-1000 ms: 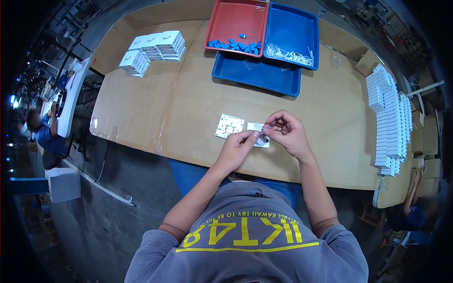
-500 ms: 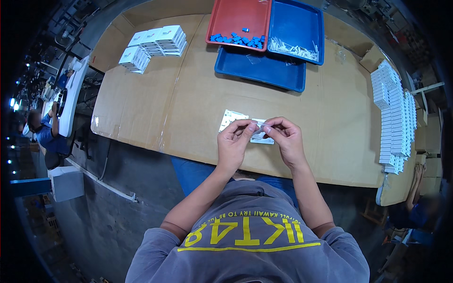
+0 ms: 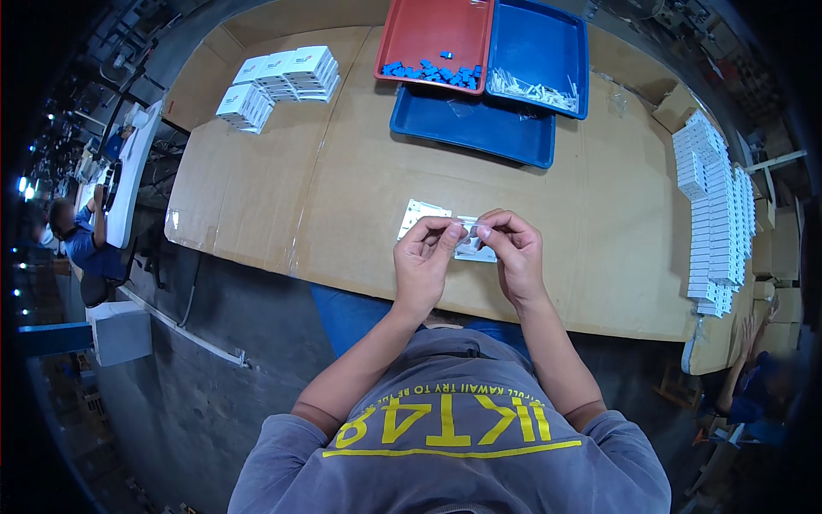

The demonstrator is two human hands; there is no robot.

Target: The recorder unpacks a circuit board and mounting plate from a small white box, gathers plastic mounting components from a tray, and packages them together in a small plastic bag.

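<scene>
Table (image 3: 282,180), brown and cardboard-topped, spreads under everything here. Along its right edge runs a long right stack (image 3: 717,223) of white blocks. At the far side sit a red tray (image 3: 437,34) and a blue tray (image 3: 538,43) side by side, with a lower tray (image 3: 475,139), also blue, just nearer the person. Left stack (image 3: 287,75), white too, stands well apart from the trays.

Left hand (image 3: 425,261) and right hand (image 3: 521,255) meet above the near part of the table, thumbs and forefingers closed to a pinch, the other fingers loosely curled. Beneath and just beyond them lie a left panel (image 3: 421,211) and a right panel (image 3: 477,250), white, flat, partly hidden; they look light and stiff, best lifted by the edges.

White sticks (image 3: 533,92) lie loose in the blue tray, small blue bits (image 3: 428,74) in the red.

Slightest is the pale strip (image 3: 469,223) between both sets of fingertips, over the right panel. It is probably almost weightless, perhaps slick and easily bent or snapped; its outline is too small to tell more. A light pinch near each end should suit it, pads only, without squeezing
</scene>
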